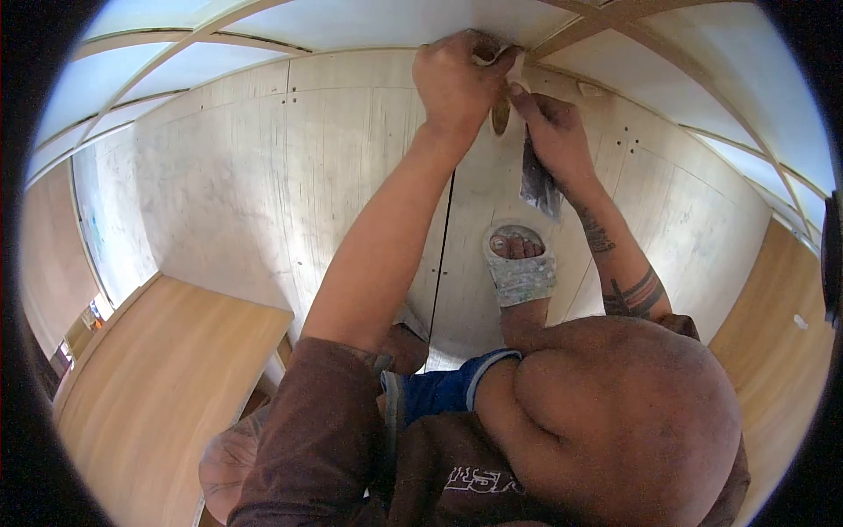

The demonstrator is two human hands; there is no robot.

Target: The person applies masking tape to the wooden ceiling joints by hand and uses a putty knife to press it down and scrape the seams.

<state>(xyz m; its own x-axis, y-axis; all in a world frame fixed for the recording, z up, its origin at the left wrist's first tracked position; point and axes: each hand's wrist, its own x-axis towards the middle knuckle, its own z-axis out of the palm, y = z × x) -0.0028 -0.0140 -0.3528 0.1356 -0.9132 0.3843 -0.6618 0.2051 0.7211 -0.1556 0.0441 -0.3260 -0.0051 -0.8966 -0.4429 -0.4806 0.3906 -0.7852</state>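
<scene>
High in the view, my left hand is closed, its fingers curled around a small piece with a pale, rough edge. What that piece is I cannot tell. It sits right at the joint between the wooden panel and the frame above. Just to the right, my right hand grips a dark grey flat sheet that hangs below the palm. The thumb of that hand points up toward the left fingers. Between both hands, a brown oval spot with a light rim shows on the pale wooden panel.
Slatted framing with white panels arches over the top. My foot in a paint-spattered sandal rests below the hands, with my bare knee close in front. A wood-grain board stands at left, another wood-grain surface at right.
</scene>
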